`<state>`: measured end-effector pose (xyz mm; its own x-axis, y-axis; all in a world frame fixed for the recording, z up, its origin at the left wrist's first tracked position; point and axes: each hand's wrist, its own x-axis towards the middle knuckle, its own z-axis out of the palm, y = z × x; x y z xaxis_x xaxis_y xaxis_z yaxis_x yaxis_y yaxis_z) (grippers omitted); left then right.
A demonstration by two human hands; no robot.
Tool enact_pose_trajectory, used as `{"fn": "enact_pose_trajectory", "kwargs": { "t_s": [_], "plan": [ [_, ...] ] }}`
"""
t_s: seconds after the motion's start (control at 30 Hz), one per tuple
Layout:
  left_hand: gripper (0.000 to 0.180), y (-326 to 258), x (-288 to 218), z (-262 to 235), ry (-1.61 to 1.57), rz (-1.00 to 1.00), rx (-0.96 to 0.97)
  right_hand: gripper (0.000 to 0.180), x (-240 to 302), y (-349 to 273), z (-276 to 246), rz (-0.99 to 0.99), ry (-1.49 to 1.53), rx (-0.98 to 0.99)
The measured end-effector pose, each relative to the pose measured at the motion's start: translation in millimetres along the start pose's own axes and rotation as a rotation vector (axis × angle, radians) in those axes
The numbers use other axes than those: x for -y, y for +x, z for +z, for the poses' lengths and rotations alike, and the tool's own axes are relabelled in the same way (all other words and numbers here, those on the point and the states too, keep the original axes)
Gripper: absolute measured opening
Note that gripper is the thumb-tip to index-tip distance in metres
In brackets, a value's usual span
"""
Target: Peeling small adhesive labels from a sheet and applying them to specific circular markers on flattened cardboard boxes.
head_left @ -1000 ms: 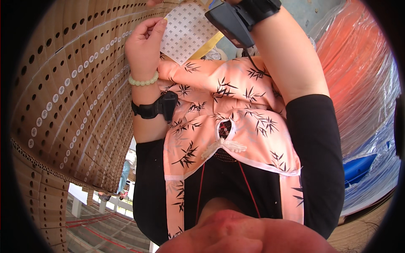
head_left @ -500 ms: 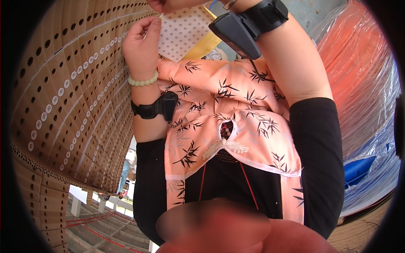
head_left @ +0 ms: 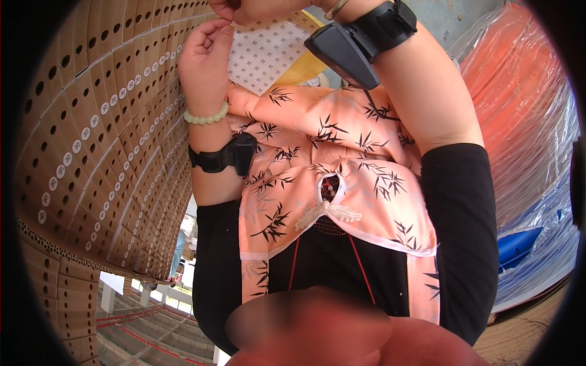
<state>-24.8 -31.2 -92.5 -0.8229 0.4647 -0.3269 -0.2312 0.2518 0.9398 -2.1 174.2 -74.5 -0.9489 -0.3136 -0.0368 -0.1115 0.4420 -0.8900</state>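
Up at the top of the view, a white sheet [head_left: 259, 58] covered in rows of small dark printed marks hangs beside a yellow sheet [head_left: 302, 67]. My left hand [head_left: 206, 58] has its fingers curled and its thumb pressed at the white sheet's left edge. Just above it, my right hand [head_left: 262, 9] is closed with its fingers bent toward the left one; the frame's upper edge cuts it off. Whatever the right fingers pinch is hidden. Both hands are close beside a tall stack of brown cardboard boxes [head_left: 131, 131].
Rows of round white labels [head_left: 76, 146] and dark holes run along the cardboard at the left. To the right lies a bundle in clear plastic wrap [head_left: 513, 116], orange and blue inside. A peach apron [head_left: 342, 134] with dark leaf prints covers my lap.
Both hands stay close together at the sheet. My left hand has risen slightly, while the white sheet and its yellow neighbour have shifted a little downward and right.
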Motion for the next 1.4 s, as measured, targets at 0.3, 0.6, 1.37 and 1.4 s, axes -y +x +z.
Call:
{"fn": "enact_pose_trajectory", "kwargs": {
  "t_s": [0.3, 0.6, 1.37, 1.4],
  "plan": [
    [0.015, -1, -2, 2, -0.008, -0.026, 0.019, 0.012, 1, 0, 0, 0.044, 0.092, -0.049],
    [0.016, -1, -1, 4, -0.021, -0.011, 0.021, 0.011, -3, 1, 4, 0.038, 0.13, -0.106],
    [0.027, -3, -9, 3, -0.021, -0.065, 0.035, 0.01, -32, 10, 18, 0.358, 0.657, -0.44],
    [0.027, -3, -8, 4, -0.023, -0.066, 0.035, 0.01, -35, 12, 21, 0.36, 0.655, -0.439]
  ]
}}
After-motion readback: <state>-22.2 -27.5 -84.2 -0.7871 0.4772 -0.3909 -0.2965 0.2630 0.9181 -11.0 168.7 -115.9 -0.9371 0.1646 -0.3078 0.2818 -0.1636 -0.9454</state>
